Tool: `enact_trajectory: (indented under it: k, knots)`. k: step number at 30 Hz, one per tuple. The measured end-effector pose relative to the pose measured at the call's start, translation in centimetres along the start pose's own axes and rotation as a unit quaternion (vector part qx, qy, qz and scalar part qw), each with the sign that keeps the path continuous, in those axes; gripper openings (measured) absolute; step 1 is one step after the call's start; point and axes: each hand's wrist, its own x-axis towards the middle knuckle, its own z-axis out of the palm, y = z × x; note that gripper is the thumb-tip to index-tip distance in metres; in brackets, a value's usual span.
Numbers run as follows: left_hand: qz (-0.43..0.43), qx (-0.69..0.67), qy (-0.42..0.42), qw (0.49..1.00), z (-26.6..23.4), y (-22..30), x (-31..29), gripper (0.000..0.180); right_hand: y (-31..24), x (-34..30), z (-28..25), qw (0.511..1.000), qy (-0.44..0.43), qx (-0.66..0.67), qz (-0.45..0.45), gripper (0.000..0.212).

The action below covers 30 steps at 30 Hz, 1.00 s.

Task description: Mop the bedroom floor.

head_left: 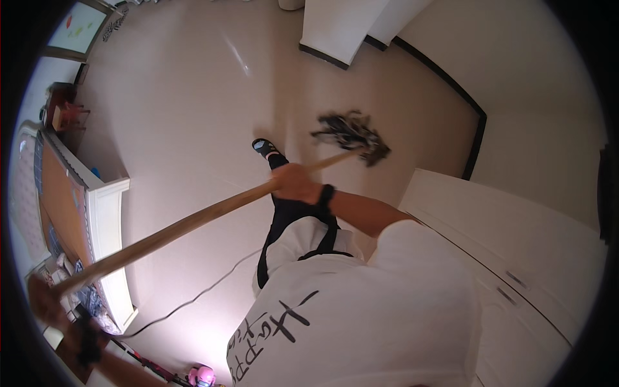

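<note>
A mop with a long wooden handle slants across the view from lower left to upper right. Its grey and black strand head lies on the floor ahead of me, a little blurred. Around the handle's top end, at the far left, my left hand is closed. Farther down the shaft, nearer the mop head, my right hand grips it with the fingers wrapped round. Dark bands sit on both wrists. One foot in a dark slipper stands left of the mop head.
A white-framed bed stands at left, with a small red chair beyond it. A thin cable crosses the floor. White cabinets line the right; a dark-skirted wall corner juts in ahead. A pink object sits at the bottom.
</note>
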Motion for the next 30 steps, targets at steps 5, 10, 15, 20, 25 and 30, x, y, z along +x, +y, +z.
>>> enact_trajectory:
  k: [5, 10, 15, 20, 25, 30]
  knots:
    - [0.044, -0.057, -0.127, 0.989, 16.3, 9.8, 7.1, 0.022, 11.7, 0.2, -4.9, 0.947, -0.067, -0.252, 0.186, 0.007]
    - [0.116, -0.063, -0.061, 0.989, 18.3, 12.9, 16.8, 0.032, 15.9, 5.6, -11.3, 0.934, 0.085, -0.274, 0.212, 0.014]
    - [0.155, -0.021, -0.018, 0.988, 15.9, 11.0, 23.4, 0.03, 16.5, 15.7, -16.6, 0.943, 0.189, -0.213, 0.174, 0.017]
    - [0.169, 0.03, -0.045, 0.984, 14.1, 10.9, 25.3, 0.029, 17.4, 23.8, -19.2, 0.93, 0.306, -0.19, 0.065, 0.02]
    - [0.215, -0.025, -0.155, 0.964, 14.7, 10.5, 25.5, 0.03, 18.4, 23.1, -19.6, 0.974, 0.184, -0.132, 0.009, 0.021]
    - [0.201, -0.039, -0.035, 0.978, 12.9, 2.9, 26.6, 0.031, 13.6, 23.9, -15.6, 0.985, 0.134, -0.106, 0.039, 0.008]
